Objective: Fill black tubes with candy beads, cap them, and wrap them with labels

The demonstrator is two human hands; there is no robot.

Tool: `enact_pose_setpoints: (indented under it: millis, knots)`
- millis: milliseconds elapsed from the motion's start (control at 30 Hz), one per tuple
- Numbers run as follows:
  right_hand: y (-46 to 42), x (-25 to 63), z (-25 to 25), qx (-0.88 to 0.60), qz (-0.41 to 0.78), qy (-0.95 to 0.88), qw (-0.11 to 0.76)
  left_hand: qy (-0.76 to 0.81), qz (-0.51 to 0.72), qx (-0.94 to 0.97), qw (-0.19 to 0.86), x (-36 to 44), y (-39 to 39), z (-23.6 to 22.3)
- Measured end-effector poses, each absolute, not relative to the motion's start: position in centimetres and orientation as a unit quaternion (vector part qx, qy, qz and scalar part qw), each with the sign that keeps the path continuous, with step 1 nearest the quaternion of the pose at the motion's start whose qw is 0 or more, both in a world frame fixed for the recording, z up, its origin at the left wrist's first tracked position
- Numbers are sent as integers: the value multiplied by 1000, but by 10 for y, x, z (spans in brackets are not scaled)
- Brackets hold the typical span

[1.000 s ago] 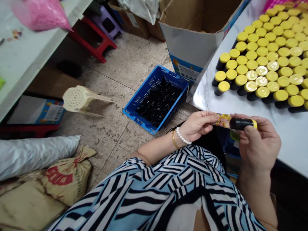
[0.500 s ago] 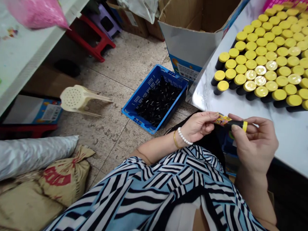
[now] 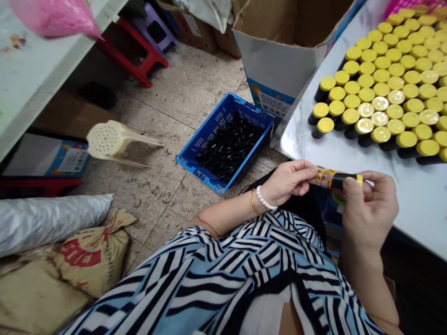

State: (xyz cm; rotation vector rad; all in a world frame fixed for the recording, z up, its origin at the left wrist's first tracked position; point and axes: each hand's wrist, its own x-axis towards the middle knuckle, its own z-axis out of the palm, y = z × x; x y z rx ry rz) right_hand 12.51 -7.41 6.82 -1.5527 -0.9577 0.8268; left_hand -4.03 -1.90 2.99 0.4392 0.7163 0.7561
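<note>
My left hand [image 3: 295,178] is closed, pinching the left end of a colourful printed label sleeve [image 3: 323,177]. My right hand [image 3: 370,204] grips a small black tube [image 3: 340,180] with a yellow cap at its right end, thumb in front and fingers behind. The tube's left end meets the sleeve; how far it reaches inside I cannot tell. Both are held level just off the edge of a white table [image 3: 415,195]. Many black tubes with yellow caps [image 3: 380,103] stand upright in rows on that table.
A blue crate [image 3: 223,188] of small black pieces stands on the floor, beside a tall open carton [image 3: 275,60]. Leftward are a cream stool [image 3: 106,139], a red stool [image 3: 139,70], tied sacks [image 3: 94,256] and another table [image 3: 35,79] bearing a pink bag [image 3: 56,18].
My right hand has moved slightly left with the tube, and less of the black body shows beside the sleeve. My left hand keeps its pinch on the sleeve.
</note>
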Motion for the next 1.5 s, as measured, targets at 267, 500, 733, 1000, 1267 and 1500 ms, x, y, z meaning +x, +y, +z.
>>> enact_pose_setpoints:
  millis: [267,500,733,1000,1267,1500]
  knots:
    - [-75,112,61,-609,259,-473,582,349,371,174,843,-40,-24,35]
    - [-73,120,48,-473,355,-532,606,339,363,187,848,-44,-26,40]
    - [-75,138,49,-479,369,-517,606,310,367,271,834,-43,-28,39]
    - [-92,150,56,-576,340,-515,536,348,384,319,794,-39,-32,41]
    - [-98,140,54,-576,374,-453,568,297,420,438,737,-50,-30,56]
    - [-101,153,54,-567,247,-604,503,290,366,419,779,-50,-27,55]
